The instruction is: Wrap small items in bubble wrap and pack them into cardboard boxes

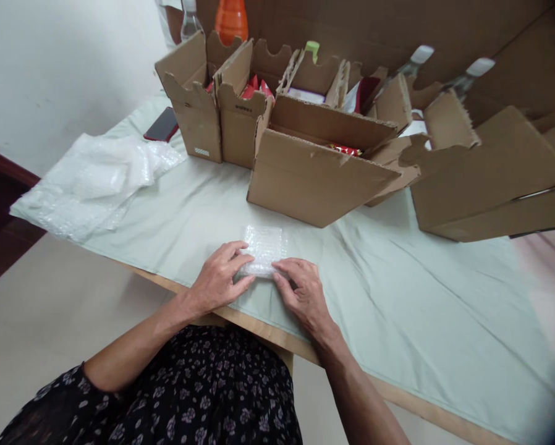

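Observation:
A small folded piece of bubble wrap [264,246] lies flat on the cloth near the table's front edge, between my two hands. My left hand [222,272] holds its lower left side, with thumb and fingers curved around the corner. At the lower right corner, my right hand [301,290] pinches the near edge between thumb and fingertips. Whether anything is inside the wrap, I cannot tell. Further left lies a loose heap of clear bubble wrap sheets [101,176].
Cardboard boxes stand along the back, among them a wide one [314,179] just beyond my hands and another [481,185] at right. Red packets show inside some. A phone [161,125] lies back left. Bottles, one orange [232,21], stand behind. The table's wooden edge [268,330] runs before me.

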A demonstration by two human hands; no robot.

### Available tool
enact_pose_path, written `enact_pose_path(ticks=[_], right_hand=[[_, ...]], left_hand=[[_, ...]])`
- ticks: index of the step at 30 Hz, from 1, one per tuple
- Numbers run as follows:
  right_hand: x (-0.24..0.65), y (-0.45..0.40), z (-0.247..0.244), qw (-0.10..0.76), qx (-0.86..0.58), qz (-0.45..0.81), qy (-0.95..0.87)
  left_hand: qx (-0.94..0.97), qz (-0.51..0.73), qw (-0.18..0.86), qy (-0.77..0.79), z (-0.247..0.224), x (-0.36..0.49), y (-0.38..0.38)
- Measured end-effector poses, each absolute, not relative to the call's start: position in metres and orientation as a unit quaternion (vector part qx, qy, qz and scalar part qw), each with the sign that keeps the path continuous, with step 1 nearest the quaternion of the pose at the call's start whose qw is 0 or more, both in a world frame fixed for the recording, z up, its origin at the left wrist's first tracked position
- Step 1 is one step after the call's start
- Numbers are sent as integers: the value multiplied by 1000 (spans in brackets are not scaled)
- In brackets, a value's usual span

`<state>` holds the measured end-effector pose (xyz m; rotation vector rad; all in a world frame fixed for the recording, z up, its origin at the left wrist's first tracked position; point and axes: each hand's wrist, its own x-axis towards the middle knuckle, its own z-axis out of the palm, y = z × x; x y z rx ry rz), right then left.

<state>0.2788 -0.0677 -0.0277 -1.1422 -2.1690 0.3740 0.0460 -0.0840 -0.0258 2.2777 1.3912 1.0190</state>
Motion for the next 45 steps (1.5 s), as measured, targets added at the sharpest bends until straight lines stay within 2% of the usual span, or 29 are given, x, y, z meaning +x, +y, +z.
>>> enact_pose_path(ticks=[9,19,26,30,35,37,40,43,45], right_hand=[[279,-68,-32,344,-444,94,-822],[271,-69,-32,234,-442,-1,-866],[270,-56,-25,185,-452,-13,-873],[273,-41,-17,196,-466,47,-862],[268,-47,-6,260,-505,240,-787],[264,-56,-2,261,-491,310,-771],[266,-67,4,268,-485,348,-756],[280,-68,10,311,-504,360,-721],[290,-64,14,328,-482,415,-698]], left_hand=[[792,334,159,485,-24,50,-70],[799,266,126,525,-21,56,-49],[748,304,138,574,-24,59,-39],[646,411,234,599,-22,54,-54],[443,475,518,557,-16,58,-74],[375,481,598,520,-13,64,-76],[330,492,637,493,-5,73,-74],[388,465,639,475,6,77,-73],[444,438,634,458,14,80,-74]])
